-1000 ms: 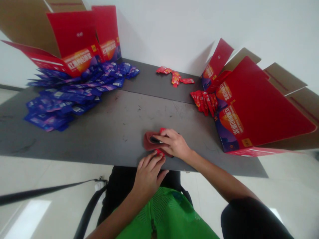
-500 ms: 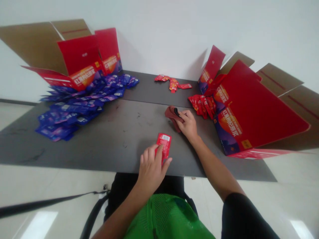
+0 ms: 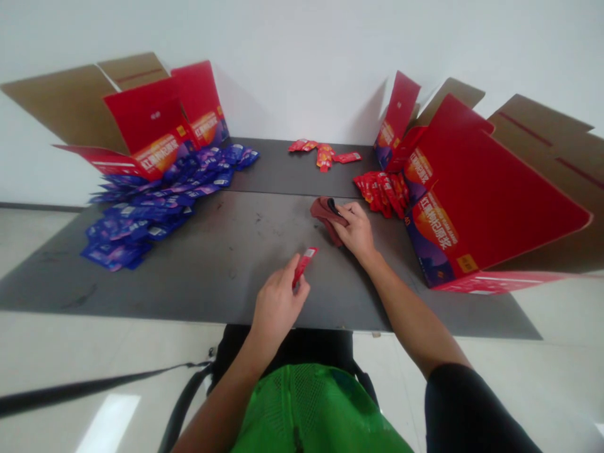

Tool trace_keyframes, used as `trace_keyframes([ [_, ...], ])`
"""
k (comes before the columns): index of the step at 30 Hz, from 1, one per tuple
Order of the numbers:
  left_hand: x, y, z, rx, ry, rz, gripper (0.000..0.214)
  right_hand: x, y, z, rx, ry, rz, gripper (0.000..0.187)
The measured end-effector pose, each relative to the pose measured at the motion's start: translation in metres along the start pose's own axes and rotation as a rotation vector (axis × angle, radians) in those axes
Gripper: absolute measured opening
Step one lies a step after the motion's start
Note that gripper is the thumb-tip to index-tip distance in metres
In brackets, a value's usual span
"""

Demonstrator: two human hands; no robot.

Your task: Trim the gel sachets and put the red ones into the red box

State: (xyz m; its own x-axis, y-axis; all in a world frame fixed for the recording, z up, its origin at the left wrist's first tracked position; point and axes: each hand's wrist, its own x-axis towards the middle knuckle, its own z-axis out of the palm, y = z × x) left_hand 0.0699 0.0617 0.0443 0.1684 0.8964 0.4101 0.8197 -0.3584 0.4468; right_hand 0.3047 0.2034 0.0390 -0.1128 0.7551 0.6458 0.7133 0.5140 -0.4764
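Note:
Near the front edge of the grey table (image 3: pixel 198 277), my left hand (image 3: pixel 279 301) pinches a red sachet (image 3: pixel 304 264) between thumb and fingers. The sachet is turned on edge, with part of its pale label showing at the top. My right hand (image 3: pixel 355 231), farther forward and to the right, is closed on a folded brown cloth (image 3: pixel 326 214) with a dark patch at its edge. Just beyond that hand lies a pile of red sachets (image 3: pixel 383 192), beside the right carton.
On the left, a heap of blue-purple sachets (image 3: pixel 155 211) spreads out from an open red carton (image 3: pixel 146 119). A larger open red carton (image 3: pixel 491 201) stands on the right. Several orange-red sachets (image 3: pixel 324 155) lie at the back by the white wall (image 3: pixel 292 69).
My left hand has picked up the red sachet, which lay flat under its fingers, and tilted it on edge. My right hand keeps the cloth in nearly the same place.

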Motion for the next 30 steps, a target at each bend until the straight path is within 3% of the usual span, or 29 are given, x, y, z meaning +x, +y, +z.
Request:
trace_keyframes([
  [6,0.003,-0.017,-0.001,-0.144,-0.021,-0.116,0.046,0.001,0.001,-0.002,-0.003,0.005,-0.015,0.035],
  [11,-0.021,-0.021,-0.01,-0.057,-0.001,0.104,0.044,0.0,0.002,-0.001,-0.008,-0.012,-0.025,0.035],
  [15,-0.055,-0.019,-0.021,-0.064,-0.095,0.265,0.045,0.004,-0.001,-0.007,-0.006,-0.052,-0.056,0.034],
  [18,-0.069,-0.024,-0.023,-0.04,-0.132,0.338,0.044,0.009,-0.023,-0.013,-0.008,-0.09,-0.089,0.034],
  [21,-0.072,-0.032,-0.02,-0.004,-0.14,0.356,0.043,0.001,-0.065,-0.014,0.007,-0.158,-0.171,0.033],
  [25,-0.071,-0.038,-0.017,0.01,-0.128,0.371,0.04,-0.033,-0.113,0.003,-0.019,-0.405,-0.336,0.033],
  [27,-0.071,-0.039,-0.016,0.004,-0.107,0.374,0.038,-0.046,-0.114,0.013,-0.051,-0.467,-0.368,0.032],
  [30,-0.072,-0.038,-0.015,-0.014,-0.101,0.369,0.036,-0.043,-0.089,0.019,-0.129,-0.432,-0.312,0.036],
])
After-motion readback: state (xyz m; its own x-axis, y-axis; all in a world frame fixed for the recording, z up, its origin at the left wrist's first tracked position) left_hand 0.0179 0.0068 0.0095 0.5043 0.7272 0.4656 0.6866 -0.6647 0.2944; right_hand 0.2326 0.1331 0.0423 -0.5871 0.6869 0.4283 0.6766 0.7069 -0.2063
